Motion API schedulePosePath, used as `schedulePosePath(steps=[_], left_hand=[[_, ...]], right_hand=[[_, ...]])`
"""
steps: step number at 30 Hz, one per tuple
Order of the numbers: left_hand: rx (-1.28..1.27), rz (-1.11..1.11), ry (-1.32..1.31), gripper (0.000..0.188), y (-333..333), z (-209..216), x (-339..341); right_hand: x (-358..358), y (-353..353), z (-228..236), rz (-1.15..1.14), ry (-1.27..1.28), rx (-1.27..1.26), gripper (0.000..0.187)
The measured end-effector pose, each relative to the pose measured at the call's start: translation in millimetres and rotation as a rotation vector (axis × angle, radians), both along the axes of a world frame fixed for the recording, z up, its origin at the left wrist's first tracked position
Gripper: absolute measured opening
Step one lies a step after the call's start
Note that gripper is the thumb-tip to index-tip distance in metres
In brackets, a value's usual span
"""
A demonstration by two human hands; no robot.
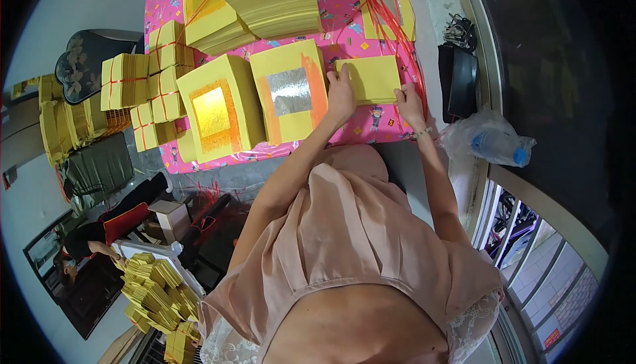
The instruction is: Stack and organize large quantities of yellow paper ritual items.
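In front of me on the table lies a small stack of plain yellow paper sheets (371, 76). My left hand (341, 94) is closed on its left side, fingers along the edge. My right hand (411, 105) pinches its near right corner. Just left of my left hand stands a tall stack of yellow paper with a silver foil square and an orange band (290, 125). Beside it is another tall stack with a gold foil square (211, 112). Red plastic strings (391, 13) hang down past the stack's right side.
The pink patterned tablecloth (375, 122) covers the table. Bigger yellow stacks (278, 9) stand at the back; red-tied bundles (124, 80) sit left. A bagged plastic bottle (497, 145) lies on the right ledge. Another person's hand (103, 249) shows at lower left near piled yellow bundles (151, 283).
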State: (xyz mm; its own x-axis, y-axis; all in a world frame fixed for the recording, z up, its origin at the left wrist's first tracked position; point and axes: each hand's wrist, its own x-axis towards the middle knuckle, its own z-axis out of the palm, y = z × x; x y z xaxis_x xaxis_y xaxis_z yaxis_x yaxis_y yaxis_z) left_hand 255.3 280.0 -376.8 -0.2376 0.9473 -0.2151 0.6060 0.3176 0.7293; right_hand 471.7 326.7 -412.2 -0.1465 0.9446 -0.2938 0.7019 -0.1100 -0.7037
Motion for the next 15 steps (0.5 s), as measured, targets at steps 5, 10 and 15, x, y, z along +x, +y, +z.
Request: schedulePosePath(steps=[5, 10, 15], left_hand=[[-0.01, 0.003, 0.067, 0.073, -3, -6, 1], [0.015, 0.033, 0.003, 0.075, 1, -1, 6], [0.069, 0.046, 0.043, 0.082, -7, 3, 15]], right_hand=[[-49, -15, 77, 0.096, -0.545, 0.337, 0.035], [-79, -24, 59, 0.315, -0.359, 0.519, 0.061], [-78, -28, 19, 0.419, -0.401, 0.48, 0.07]])
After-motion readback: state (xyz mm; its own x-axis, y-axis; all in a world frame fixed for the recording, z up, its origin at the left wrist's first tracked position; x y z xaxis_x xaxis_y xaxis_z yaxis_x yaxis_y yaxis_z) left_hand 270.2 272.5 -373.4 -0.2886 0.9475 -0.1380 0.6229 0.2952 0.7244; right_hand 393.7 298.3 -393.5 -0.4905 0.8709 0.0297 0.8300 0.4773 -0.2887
